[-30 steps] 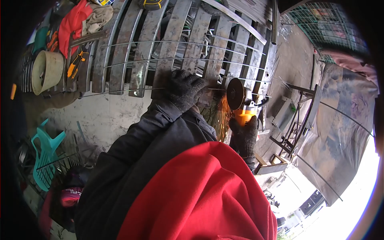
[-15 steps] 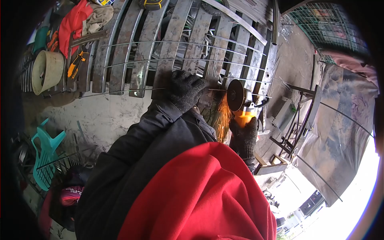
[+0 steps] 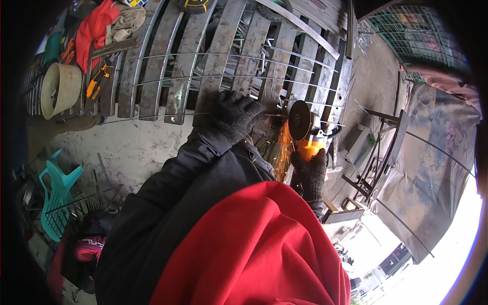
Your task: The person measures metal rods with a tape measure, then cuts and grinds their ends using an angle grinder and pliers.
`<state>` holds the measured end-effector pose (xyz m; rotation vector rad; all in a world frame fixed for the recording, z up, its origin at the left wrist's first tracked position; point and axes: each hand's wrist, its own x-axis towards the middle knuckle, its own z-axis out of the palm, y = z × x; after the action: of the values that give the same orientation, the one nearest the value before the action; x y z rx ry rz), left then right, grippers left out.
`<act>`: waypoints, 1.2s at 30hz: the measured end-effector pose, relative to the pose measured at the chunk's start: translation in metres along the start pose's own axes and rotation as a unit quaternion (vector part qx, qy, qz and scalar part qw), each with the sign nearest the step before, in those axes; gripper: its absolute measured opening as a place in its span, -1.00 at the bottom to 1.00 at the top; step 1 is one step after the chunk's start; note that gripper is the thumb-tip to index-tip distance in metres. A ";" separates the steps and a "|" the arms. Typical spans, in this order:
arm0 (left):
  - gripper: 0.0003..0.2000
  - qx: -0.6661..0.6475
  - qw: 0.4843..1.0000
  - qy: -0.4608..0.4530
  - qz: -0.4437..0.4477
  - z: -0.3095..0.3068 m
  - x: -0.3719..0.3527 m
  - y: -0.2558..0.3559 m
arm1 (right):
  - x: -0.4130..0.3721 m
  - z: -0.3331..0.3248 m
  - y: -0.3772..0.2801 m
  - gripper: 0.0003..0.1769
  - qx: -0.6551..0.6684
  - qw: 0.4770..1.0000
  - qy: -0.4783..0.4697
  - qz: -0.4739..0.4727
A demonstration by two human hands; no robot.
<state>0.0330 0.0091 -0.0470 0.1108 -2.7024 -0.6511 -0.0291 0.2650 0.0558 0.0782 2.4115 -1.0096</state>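
My right hand (image 3: 310, 173), in a dark knit glove, is closed round the body of a yellow angle grinder (image 3: 309, 147). The grinder's disc (image 3: 301, 120) meets a thin metal rod (image 3: 277, 115), and orange sparks (image 3: 282, 150) stream down from the contact. Further left, my gloved left hand (image 3: 236, 114) is wrapped over the same rod, which comes out on both sides of the fist. Beneath lies a slatted steel workbench (image 3: 178, 94). More thin rods (image 3: 218, 77) rest across its slats, beyond my hands.
Pliers with orange handles (image 3: 97, 84) and a pale round container (image 3: 61, 90) sit at the bench's left end. A yellow-black tape measure (image 3: 195, 5) lies at the far edge. A turquoise plastic chair (image 3: 58, 190) stands lower left; metal frames (image 3: 378, 152) stand on the right.
Both hands and the grinder hold nearly the same place. The spark stream has changed shape slightly, with a few stray sparks now near my right glove.
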 end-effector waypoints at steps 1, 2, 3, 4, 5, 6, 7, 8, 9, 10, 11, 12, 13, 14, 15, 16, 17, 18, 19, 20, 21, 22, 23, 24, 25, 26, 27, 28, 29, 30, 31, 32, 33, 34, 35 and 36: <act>-0.71 0.000 1.000 0.000 0.001 0.000 0.000 0.000 | 0.002 0.002 0.006 -0.37 0.000 1.000 0.000 0.000; -0.71 0.000 1.000 0.000 0.002 0.001 0.000 0.000 | 0.005 0.006 0.018 -0.37 0.038 0.999 0.014 -0.031; -0.70 0.001 1.000 0.006 0.003 0.003 0.000 0.000 | 0.007 0.008 0.025 -0.37 0.058 0.997 0.021 -0.046; -0.69 0.003 1.000 0.012 0.005 0.004 0.000 -0.001 | 0.008 0.009 0.031 -0.37 0.077 0.995 0.028 -0.061; -0.69 0.003 1.000 0.012 0.005 0.004 -0.001 0.000 | 0.009 0.008 0.036 -0.37 0.057 0.996 0.026 -0.070; -0.69 0.003 1.000 0.012 0.002 0.004 -0.001 0.000 | 0.008 0.008 0.036 -0.37 0.047 0.996 0.025 -0.074; -0.68 0.004 1.000 0.011 0.000 0.004 -0.001 0.000 | 0.008 0.008 0.036 -0.37 0.037 0.996 0.024 -0.078; -0.68 0.004 1.000 0.011 0.000 0.004 -0.001 0.000 | 0.008 0.009 0.034 -0.36 0.057 0.995 0.024 -0.075; -0.69 0.006 1.000 0.013 0.002 0.004 -0.001 0.000 | 0.007 0.008 0.031 -0.36 0.068 0.995 0.025 -0.074; -0.69 0.009 1.000 0.015 0.003 0.004 -0.001 0.000 | 0.005 0.007 0.026 -0.35 0.078 0.994 0.025 -0.072; -0.69 0.009 1.000 0.015 0.003 0.003 -0.001 0.001 | 0.003 0.004 0.020 -0.44 0.046 0.996 0.017 -0.081; -0.69 0.009 1.000 0.009 0.001 0.002 -0.001 0.002 | 0.001 0.002 0.017 -0.52 0.013 0.996 0.008 -0.088; -0.69 0.009 1.000 0.004 -0.002 0.001 0.000 0.002 | 0.002 0.004 0.019 -0.52 0.014 0.996 0.008 -0.088; -0.69 0.009 1.000 0.004 -0.002 0.002 -0.001 0.001 | 0.004 0.007 0.023 -0.53 0.061 0.995 0.011 -0.082; -0.68 0.008 1.000 0.009 0.000 0.004 -0.001 0.000 | 0.008 0.008 0.023 -0.53 0.084 0.993 0.012 -0.078; -0.68 0.006 1.000 0.014 0.002 0.006 -0.001 0.000 | 0.011 0.009 0.022 -0.53 0.107 0.991 0.013 -0.075; -0.68 0.006 1.000 0.014 0.002 0.006 -0.002 -0.001 | 0.011 0.009 0.020 -0.52 0.112 0.991 0.015 -0.072; -0.68 0.003 1.000 0.013 0.000 0.005 -0.001 0.000 | 0.010 0.010 0.020 -0.51 0.116 0.991 0.016 -0.070; -0.67 -0.001 1.000 0.013 -0.002 0.004 0.000 0.000 | 0.008 0.009 0.018 -0.50 0.110 0.991 0.019 -0.068; -0.67 -0.001 1.000 0.014 -0.001 0.002 0.002 0.001 | 0.007 0.009 0.016 -0.49 0.100 0.992 0.023 -0.067; -0.68 -0.003 1.000 0.014 0.003 0.000 0.003 0.001 | 0.005 0.009 0.016 -0.47 0.091 0.993 0.023 -0.066; -0.68 -0.005 1.000 0.013 0.006 -0.001 0.002 0.001 | 0.003 0.009 0.013 -0.46 0.088 0.994 0.022 -0.065; -0.68 -0.005 1.000 0.013 0.006 -0.001 0.002 0.001 | 0.002 0.009 0.011 -0.45 0.083 0.994 0.022 -0.063; -0.69 -0.008 1.000 0.016 -0.002 0.000 0.002 0.001 | 0.000 0.008 0.010 -0.44 0.078 0.995 0.024 -0.062; -0.69 -0.011 1.000 0.018 -0.010 0.000 0.001 0.002 | -0.001 0.007 0.009 -0.43 0.075 0.995 0.024 -0.058; -0.69 -0.012 1.000 0.017 -0.007 -0.001 0.002 0.002 | -0.003 0.005 0.011 -0.41 0.074 0.995 0.029 -0.054; -0.69 -0.017 1.000 0.007 -0.010 -0.002 0.003 0.003 | -0.003 0.005 0.010 -0.40 0.072 0.996 0.029 -0.051; -0.70 -0.021 1.000 -0.004 -0.013 -0.004 0.004 0.003 | -0.004 0.006 0.009 -0.39 0.068 0.996 0.030 -0.049; -0.70 -0.021 1.000 -0.004 -0.012 -0.004 0.004 0.003 | -0.005 0.005 0.009 -0.38 0.061 0.997 0.031 -0.045; -0.70 -0.019 1.000 -0.006 -0.012 -0.004 0.004 0.003 | -0.006 0.005 0.008 -0.37 0.059 0.997 0.032 -0.046; -0.70 -0.018 1.000 -0.008 -0.012 -0.004 0.003 0.003 | -0.005 0.005 0.007 -0.37 0.052 0.997 0.031 -0.046; -0.70 -0.017 1.000 -0.008 -0.013 -0.003 0.003 0.002 | -0.005 0.004 0.007 -0.37 0.046 0.997 0.030 -0.045; -0.69 -0.011 1.000 -0.006 -0.011 -0.002 0.003 0.002 | -0.004 0.004 0.006 -0.38 0.032 0.998 0.029 -0.043; -0.69 -0.005 1.000 -0.005 -0.010 -0.002 0.002 0.002 | -0.004 0.005 0.005 -0.38 0.031 0.998 0.028 -0.043; -0.69 -0.005 1.000 -0.004 -0.011 -0.002 0.002 0.002 | -0.004 0.006 0.004 -0.38 0.044 0.997 0.028 -0.049; -0.68 0.001 1.000 0.004 -0.007 -0.002 0.002 0.002 | -0.003 0.007 0.004 -0.38 0.057 0.996 0.029 -0.056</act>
<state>0.0315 0.0097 -0.0439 0.1328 -2.6967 -0.6517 -0.0220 0.2634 0.0508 0.0127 2.4310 -1.2106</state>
